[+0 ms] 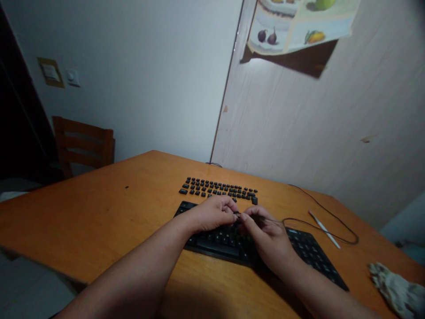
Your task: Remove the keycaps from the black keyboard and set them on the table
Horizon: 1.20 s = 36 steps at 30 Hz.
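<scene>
A black keyboard [308, 252] lies on the orange wooden table [99, 217], partly under my hands. Behind it, several loose black keycaps [217, 188] are laid out in rows. My left hand [212, 212] is curled closed above the keyboard's middle, fingertips pinched together. My right hand [265, 237] is also closed, its fingers meeting the left hand's; a thin dark tool or wire end [262, 218] sticks out between them. What exactly the fingers pinch is too small to make out.
The keyboard's black cable [332, 221] loops over the table at the right, beside a white pen-like stick [323, 229]. A crumpled cloth [395, 290] lies at the right edge. A wooden chair [83, 144] stands beyond the table's far left side. A wall is close behind.
</scene>
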Motion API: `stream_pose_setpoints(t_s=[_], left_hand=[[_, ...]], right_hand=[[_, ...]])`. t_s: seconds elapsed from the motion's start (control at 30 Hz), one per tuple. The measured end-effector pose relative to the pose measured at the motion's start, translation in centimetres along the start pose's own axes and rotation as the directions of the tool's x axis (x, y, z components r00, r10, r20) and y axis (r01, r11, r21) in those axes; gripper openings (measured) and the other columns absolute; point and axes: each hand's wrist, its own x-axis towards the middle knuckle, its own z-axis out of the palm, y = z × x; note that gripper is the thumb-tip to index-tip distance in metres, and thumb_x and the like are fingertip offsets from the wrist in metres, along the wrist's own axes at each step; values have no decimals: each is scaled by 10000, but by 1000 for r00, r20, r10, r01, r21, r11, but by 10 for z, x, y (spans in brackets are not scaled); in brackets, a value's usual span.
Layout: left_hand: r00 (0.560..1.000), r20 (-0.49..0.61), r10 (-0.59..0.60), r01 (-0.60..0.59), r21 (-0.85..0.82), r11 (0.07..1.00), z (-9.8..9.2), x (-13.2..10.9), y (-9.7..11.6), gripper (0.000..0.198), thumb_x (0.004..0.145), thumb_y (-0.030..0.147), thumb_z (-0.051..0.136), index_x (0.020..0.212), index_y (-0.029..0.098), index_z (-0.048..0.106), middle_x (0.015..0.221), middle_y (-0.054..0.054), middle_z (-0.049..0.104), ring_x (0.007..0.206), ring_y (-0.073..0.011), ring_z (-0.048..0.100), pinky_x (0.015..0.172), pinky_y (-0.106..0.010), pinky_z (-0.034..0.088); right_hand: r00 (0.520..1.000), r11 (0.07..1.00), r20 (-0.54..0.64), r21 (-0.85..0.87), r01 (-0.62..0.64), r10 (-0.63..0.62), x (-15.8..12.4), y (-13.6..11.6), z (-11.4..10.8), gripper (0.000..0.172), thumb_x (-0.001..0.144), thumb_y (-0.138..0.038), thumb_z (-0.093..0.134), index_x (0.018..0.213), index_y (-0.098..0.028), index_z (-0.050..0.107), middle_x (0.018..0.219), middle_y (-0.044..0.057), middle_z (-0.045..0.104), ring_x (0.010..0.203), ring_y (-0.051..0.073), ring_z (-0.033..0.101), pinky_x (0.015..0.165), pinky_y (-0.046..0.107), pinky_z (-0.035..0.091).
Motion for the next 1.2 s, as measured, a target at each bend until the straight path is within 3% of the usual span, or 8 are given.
stream_pose_setpoints(t_s=[0.2, 0.3, 0.43, 0.53, 0.77, 0.93, 1.07, 1.2], left_hand=[[999, -19, -32, 32, 6, 999, -1, 3, -4, 226, 699, 214, 587, 918, 157, 584, 712, -5, 626, 632, -118, 582, 564, -216, 403], [999, -11, -48, 48, -22, 999, -1, 4, -6, 239, 695, 210, 593, 926, 153, 580, 754, -22, 646, 662, -128, 608, 595, -232, 428], [999, 34, -39, 42, -102, 994, -2, 4, -5, 243, 700, 172, 577, 941, 143, 569, 750, -20, 641, 667, -120, 614, 621, -233, 439], [997, 73, -37, 48, -166, 985, -2, 4, -5, 301, 701, 169, 593, 996, 150, 535, 689, 15, 608, 621, -108, 602, 605, -222, 429], [996, 92, -22, 41, -209, 977, 0, 1, -7, 437, 708, 183, 618, 1120, 158, 476, 653, 21, 610, 618, -126, 611, 613, -233, 431], [991, -129, 16, -36, -154, 987, -7, 2, -1, 450, 735, 247, 637, 1154, 158, 498, 780, -20, 659, 710, -138, 620, 673, -257, 451], [929, -369, -13, -55, -175, 983, -17, 7, 1, 386, 738, 221, 620, 1101, 143, 517, 822, -44, 669, 668, -118, 595, 658, -254, 450], [879, -475, -48, -39, -171, 984, -22, 10, 2, 289, 736, 181, 588, 1017, 129, 543, 792, -46, 665, 632, -101, 573, 643, -240, 443]], right_hand=[[999, 998, -11, 52, 31, -31, -2, 1, -2, 290, 932, -423, 478, 1115, -242, 609, 989, 68, 673, 822, 189, 641, 758, 310, 526], [985, 982, -36, -98, 164, -168, 2, 8, -4, 243, 935, -350, 485, 1108, -245, 620, 1037, 80, 662, 912, 200, 637, 836, 338, 510], [928, 874, 115, -313, 371, -353, 9, 16, -7, 218, 926, -275, 487, 1080, -255, 639, 993, 84, 637, 928, 204, 614, 828, 343, 498], [915, 824, 190, -398, 402, -355, 10, 14, -9, 263, 916, -275, 504, 1154, -250, 612, 992, 90, 619, 912, 207, 602, 773, 328, 498], [917, 759, 277, -518, 395, -288, 9, 6, -14, 223, 928, -299, 478, 1070, -241, 640, 934, 84, 608, 813, 192, 595, 697, 299, 473], [955, 732, 176, -614, 296, -239, 28, 15, -29, 232, 901, -318, 507, 1050, -230, 662, 938, 85, 606, 791, 193, 585, 674, 297, 445], [973, 686, 205, -693, 219, -104, 55, 31, -40, 242, 884, -316, 529, 1037, -220, 689, 947, 81, 605, 760, 176, 575, 644, 276, 405], [975, 622, 219, -761, 185, -22, 79, 55, -37, 253, 850, -354, 574, 1016, -218, 708, 923, 81, 610, 734, 175, 560, 625, 265, 374]])
